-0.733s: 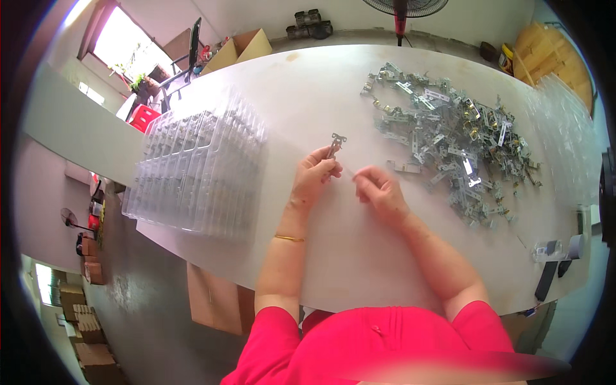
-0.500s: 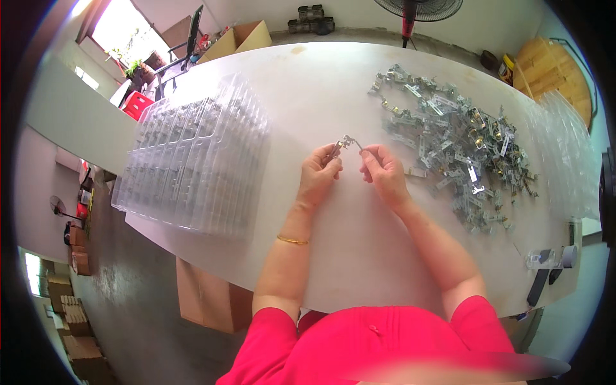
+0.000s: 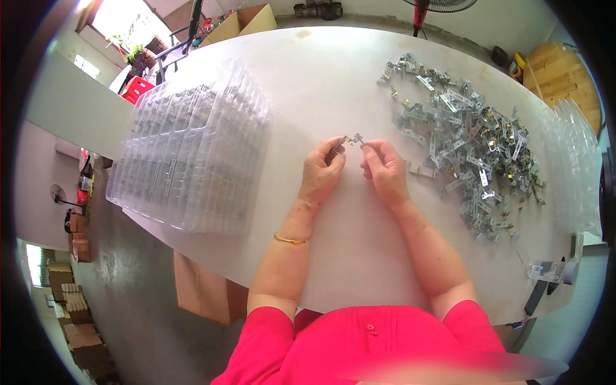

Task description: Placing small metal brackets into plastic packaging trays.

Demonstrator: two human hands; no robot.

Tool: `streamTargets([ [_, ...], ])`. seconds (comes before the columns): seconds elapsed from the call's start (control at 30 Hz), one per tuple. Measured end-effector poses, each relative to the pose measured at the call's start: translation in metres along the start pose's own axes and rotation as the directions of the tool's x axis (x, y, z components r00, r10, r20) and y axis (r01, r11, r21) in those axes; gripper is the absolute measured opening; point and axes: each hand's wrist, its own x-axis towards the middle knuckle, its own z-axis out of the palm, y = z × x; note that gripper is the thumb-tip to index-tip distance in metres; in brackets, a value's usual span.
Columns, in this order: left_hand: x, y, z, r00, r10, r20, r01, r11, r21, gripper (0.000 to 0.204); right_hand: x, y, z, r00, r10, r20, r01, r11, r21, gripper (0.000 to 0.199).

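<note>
In front of me, over the middle of the white table [image 3: 333, 77], I hold a small jointed metal part [image 3: 354, 139] between both hands. My left hand [image 3: 321, 172] is closed, thumb and fingers pinching its left end. My right hand [image 3: 387, 174] pinches the right end with thumb and forefinger, the other fingers curled in. The part's finer shape is too small to make out. Right of my right hand spreads a heap of similar silvery metal parts [image 3: 468, 144], some with brassy pieces. One flat metal piece [image 3: 422, 169] lies closest to that hand.
Stacked clear plastic trays [image 3: 186, 154] filled with metal parts stand at the left table edge. Clear plastic bags [image 3: 572, 186] lie at the far right. A black strip-like object [image 3: 536, 297] rests near the right front edge. A cardboard box [image 3: 204, 289] sits below the table.
The metal part's right arm, stretched out to the right before, now looks more folded in. Both hands keep hold of it. The whole view has shifted slightly.
</note>
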Motion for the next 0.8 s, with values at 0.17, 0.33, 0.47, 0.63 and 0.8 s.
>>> streamTargets([
  [0.17,-0.004,0.005,0.003,0.998,0.063,-0.018,-0.061,0.994,0.085,0.034,-0.001,-0.001,-0.003,1.0,0.009,0.009,-0.008,1.0,-0.022,0.011],
  [0.33,-0.006,0.011,0.004,0.977,0.207,-0.047,-0.188,0.944,0.271,0.036,-0.001,0.003,-0.006,0.998,-0.067,-0.006,0.065,0.987,-0.15,0.011],
  [0.47,-0.01,0.011,0.006,0.955,0.295,-0.014,-0.274,0.903,0.331,0.038,-0.002,0.001,-0.005,0.995,-0.097,0.005,0.096,0.98,-0.175,0.013],
  [0.63,-0.012,0.014,0.01,0.938,0.347,0.026,-0.334,0.877,0.346,0.039,-0.003,-0.001,-0.004,0.999,-0.054,-0.005,0.053,0.991,-0.124,0.016],
  [0.8,-0.014,0.014,0.009,0.937,0.348,0.018,-0.332,0.876,0.35,0.037,-0.001,0.007,-0.003,0.996,-0.086,-0.025,0.081,0.987,-0.139,0.013],
])
